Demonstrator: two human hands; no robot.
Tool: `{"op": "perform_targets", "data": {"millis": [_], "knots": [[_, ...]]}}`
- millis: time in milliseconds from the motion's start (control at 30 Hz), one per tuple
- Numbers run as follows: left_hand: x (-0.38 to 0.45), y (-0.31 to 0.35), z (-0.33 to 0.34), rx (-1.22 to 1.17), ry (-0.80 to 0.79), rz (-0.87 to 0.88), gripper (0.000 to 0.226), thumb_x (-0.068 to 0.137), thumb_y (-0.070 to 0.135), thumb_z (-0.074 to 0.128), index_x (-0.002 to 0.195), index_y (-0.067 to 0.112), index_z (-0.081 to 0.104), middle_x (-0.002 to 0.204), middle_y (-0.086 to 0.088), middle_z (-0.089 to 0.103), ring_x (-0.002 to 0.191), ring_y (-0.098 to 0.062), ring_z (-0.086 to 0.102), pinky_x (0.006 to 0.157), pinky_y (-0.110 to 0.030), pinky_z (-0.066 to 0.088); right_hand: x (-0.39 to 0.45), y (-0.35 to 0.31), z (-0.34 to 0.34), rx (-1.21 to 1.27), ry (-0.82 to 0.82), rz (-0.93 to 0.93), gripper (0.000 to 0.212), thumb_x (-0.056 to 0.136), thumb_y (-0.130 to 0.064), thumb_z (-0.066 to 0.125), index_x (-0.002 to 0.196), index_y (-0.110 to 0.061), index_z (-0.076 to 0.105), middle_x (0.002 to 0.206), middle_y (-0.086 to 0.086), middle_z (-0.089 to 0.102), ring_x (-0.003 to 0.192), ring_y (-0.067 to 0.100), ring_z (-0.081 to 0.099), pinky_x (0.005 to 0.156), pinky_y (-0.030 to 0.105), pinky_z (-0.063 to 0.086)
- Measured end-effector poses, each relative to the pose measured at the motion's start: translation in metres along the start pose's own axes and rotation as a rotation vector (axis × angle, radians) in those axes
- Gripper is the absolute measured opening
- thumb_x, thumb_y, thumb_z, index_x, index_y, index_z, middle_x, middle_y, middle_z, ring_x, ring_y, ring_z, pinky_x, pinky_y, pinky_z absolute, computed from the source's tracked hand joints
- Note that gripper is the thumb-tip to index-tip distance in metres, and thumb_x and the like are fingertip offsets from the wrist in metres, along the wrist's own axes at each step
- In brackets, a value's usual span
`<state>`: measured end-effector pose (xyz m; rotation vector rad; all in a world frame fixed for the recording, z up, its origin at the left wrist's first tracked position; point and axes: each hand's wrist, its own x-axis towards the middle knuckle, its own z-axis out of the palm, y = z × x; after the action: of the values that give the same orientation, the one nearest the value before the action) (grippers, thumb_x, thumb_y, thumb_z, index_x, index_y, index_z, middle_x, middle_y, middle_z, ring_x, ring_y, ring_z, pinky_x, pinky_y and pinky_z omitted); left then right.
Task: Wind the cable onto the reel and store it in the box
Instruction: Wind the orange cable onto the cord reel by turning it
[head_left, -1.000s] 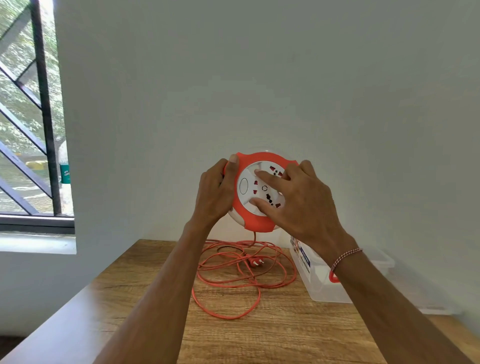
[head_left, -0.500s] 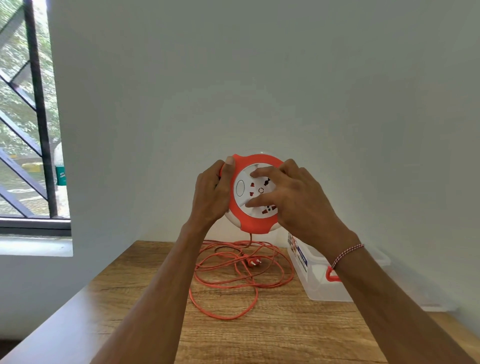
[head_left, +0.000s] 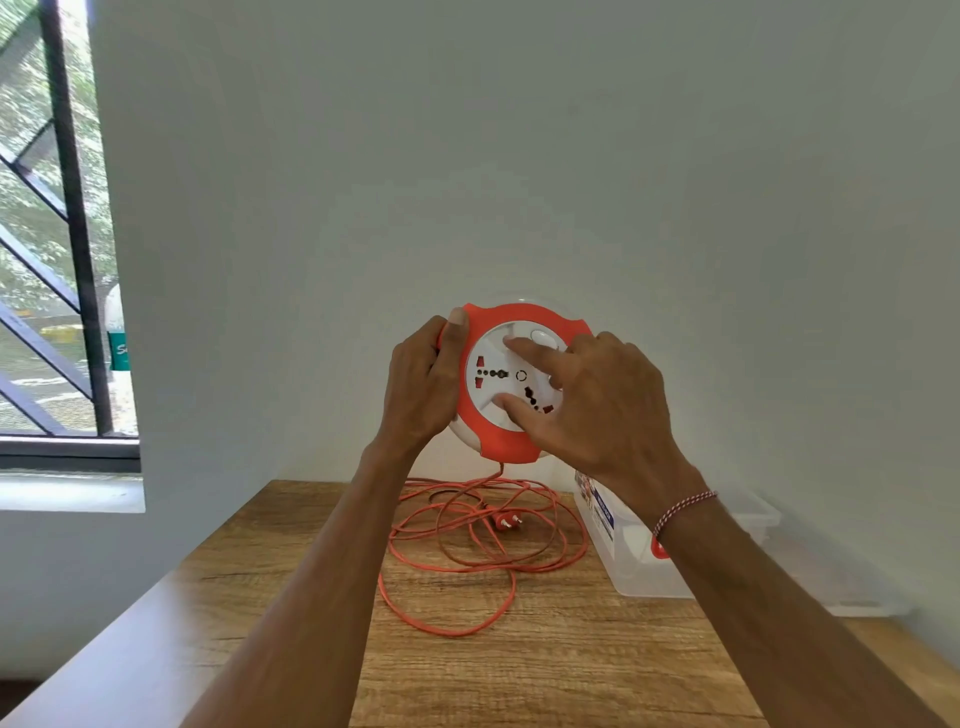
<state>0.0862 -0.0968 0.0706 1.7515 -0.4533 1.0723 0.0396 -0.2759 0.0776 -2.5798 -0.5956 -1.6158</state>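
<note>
Two hands hold the work up in front of me: my left hand (head_left: 423, 387) grips the orange rim of the reel (head_left: 511, 382), while my right hand (head_left: 597, 405) presses spread fingertips (head_left: 511, 344) on its white socket face. Below and beyond, the orange cable (head_left: 467, 551) lies in loose loops on the bench (head_left: 545, 670), its plug (head_left: 506, 521) among them. The clear box (head_left: 628, 566) sits just right of the loops, near the wall.

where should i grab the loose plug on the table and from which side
Pinch the plug by its orange body, just behind the pins, coming from above. It lies flat on the table inside the loose cable loops, pins pointing right towards the box, so its sides look clear; avoid hooking the loops.
</note>
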Motion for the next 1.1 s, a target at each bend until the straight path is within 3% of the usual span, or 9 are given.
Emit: {"op": "perform_targets", "data": {"millis": [167, 267, 367, 500, 700, 833, 1000, 1100], "knots": [[0.000, 0.001, 0.000, -0.003, -0.008, -0.012, 0.057, 0.100, 0.050, 0.033, 0.094, 0.004, 0.065, 0.081, -0.012, 0.073, 0.068, -0.028, 0.071, 0.065, -0.051, 0.061, 0.001, 0.001, -0.002, 0.024, 0.005, -0.042, 0.057, 0.083, -0.062, 0.061, 0.129, -0.028, 0.062, 0.110, 0.007, 0.070, 0.097, 0.026, 0.060, 0.078, 0.039, 0.054], [-0.001, -0.001, 0.001, 0.007, -0.003, -0.009, 0.055, 0.101, 0.048, 0.034, 0.095, 0.004, 0.066, 0.082, -0.011, 0.074, 0.069, -0.027, 0.072, 0.067, -0.051, 0.062, 0.004, 0.003, -0.007, 0.117, 0.029, -0.136, 0.034, 0.082, -0.038, 0.074, 0.112, -0.020, 0.073, 0.107, 0.008, 0.069, 0.098, 0.026, 0.057, 0.074, 0.039, 0.057], [0.000, -0.001, 0.000, 0.009, -0.001, -0.006, 0.052, 0.102, 0.045, 0.035, 0.098, 0.004, 0.067, 0.086, -0.009, 0.075, 0.071, -0.023, 0.073, 0.069, -0.050, 0.063, 0.006, 0.008, -0.010, 0.124, -0.103, -0.241, 0.029, 0.071, -0.023, 0.084, 0.099, -0.024, 0.077, 0.125, 0.006, 0.064, 0.109, 0.028, 0.052, 0.080, 0.043, 0.056], [0.000, -0.001, 0.001, 0.003, -0.004, 0.002, 0.052, 0.102, 0.046, 0.035, 0.096, 0.006, 0.067, 0.084, -0.006, 0.075, 0.069, -0.020, 0.073, 0.067, -0.042, 0.062, 0.004, 0.003, -0.012, 0.043, -0.237, -0.248, 0.046, 0.067, -0.027, 0.087, 0.110, -0.035, 0.073, 0.142, 0.001, 0.052, 0.118, 0.027, 0.045, 0.089, 0.044, 0.051], [0.000, -0.002, 0.001, 0.019, -0.012, 0.012, 0.050, 0.101, 0.047, 0.035, 0.094, 0.008, 0.066, 0.082, -0.004, 0.073, 0.069, -0.020, 0.072, 0.064, -0.035, 0.061, 0.002, 0.000, -0.010, -0.084, -0.206, -0.235, 0.057, 0.065, -0.034, 0.087, 0.118, -0.042, 0.067, 0.134, 0.006, 0.055, 0.111, 0.031, 0.050, 0.080, 0.042, 0.051], [-0.001, -0.003, 0.002, 0.018, -0.014, 0.026, 0.052, 0.103, 0.047, 0.036, 0.090, 0.005, 0.064, 0.079, -0.008, 0.072, 0.067, -0.023, 0.072, 0.061, -0.041, 0.060, -0.002, 0.000, -0.005, -0.078, -0.139, -0.180, 0.061, 0.068, -0.037, 0.086, 0.123, -0.044, 0.063, 0.122, 0.010, 0.058, 0.103, 0.030, 0.056, 0.074, 0.041, 0.054], [0.000, -0.003, 0.002, 0.018, -0.002, 0.031, 0.049, 0.105, 0.044, 0.036, 0.084, 0.007, 0.061, 0.073, -0.010, 0.069, 0.062, -0.024, 0.068, 0.057, -0.037, 0.056, -0.002, -0.001, -0.001, -0.019, -0.067, -0.010, 0.065, 0.077, -0.068, 0.061, 0.135, -0.041, 0.052, 0.115, 0.008, 0.065, 0.095, 0.026, 0.066, 0.075, 0.037, 0.055], [0.000, -0.003, 0.003, 0.030, -0.010, 0.030, 0.050, 0.105, 0.043, 0.035, 0.086, 0.005, 0.062, 0.075, -0.011, 0.070, 0.064, -0.026, 0.069, 0.060, -0.042, 0.058, -0.002, -0.003, -0.001, 0.013, -0.047, 0.023, 0.070, 0.076, -0.074, 0.058, 0.134, -0.033, 0.057, 0.111, 0.007, 0.071, 0.088, 0.026, 0.070, 0.073, 0.036, 0.057]]}}
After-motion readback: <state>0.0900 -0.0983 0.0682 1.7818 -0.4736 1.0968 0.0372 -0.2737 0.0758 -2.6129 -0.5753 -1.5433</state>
